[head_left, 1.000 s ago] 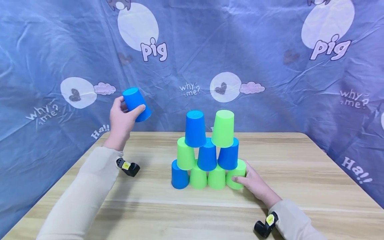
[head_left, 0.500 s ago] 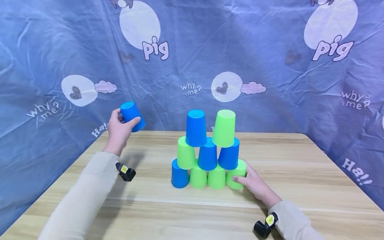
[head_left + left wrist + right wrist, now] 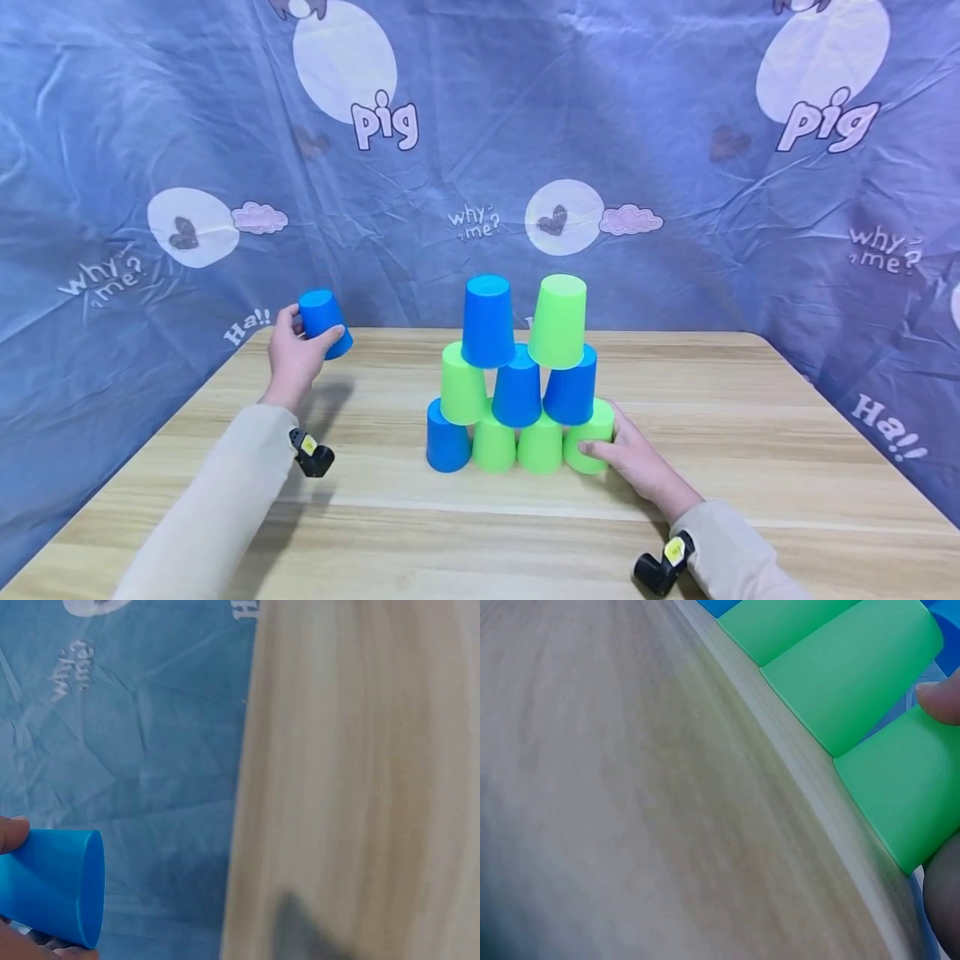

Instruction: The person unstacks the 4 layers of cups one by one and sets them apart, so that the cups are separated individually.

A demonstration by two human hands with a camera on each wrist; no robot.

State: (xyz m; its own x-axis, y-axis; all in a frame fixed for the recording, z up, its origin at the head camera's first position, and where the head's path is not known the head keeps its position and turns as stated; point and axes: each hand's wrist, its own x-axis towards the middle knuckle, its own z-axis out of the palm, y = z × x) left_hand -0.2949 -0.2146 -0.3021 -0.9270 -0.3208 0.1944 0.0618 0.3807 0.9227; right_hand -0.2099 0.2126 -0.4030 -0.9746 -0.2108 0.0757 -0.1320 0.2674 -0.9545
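Observation:
My left hand (image 3: 296,354) grips a blue cup (image 3: 324,325), mouth down and slightly tilted, raised over the far left of the table. In the left wrist view the blue cup (image 3: 45,881) shows its rim, with a thumb on its side. Around the rightmost green cup (image 3: 590,442) of a pyramid's bottom row curls my right hand (image 3: 633,458); the thumb lies on its front. All pyramid cups are upside down. Three cups form the middle row, including a blue cup (image 3: 517,392). On top stand a blue cup (image 3: 487,325) and a green cup (image 3: 558,325), slightly apart.
The wooden table (image 3: 375,533) carries the pyramid near its middle. Behind and beside the table hangs a blue printed cloth (image 3: 480,108). A black wrist camera (image 3: 311,454) is strapped to the left sleeve, another wrist camera (image 3: 663,565) to the right.
My left hand has lowered with the blue cup, drifting a little left and bringing it down toward the table. The right hand and the pyramid have stayed in place.

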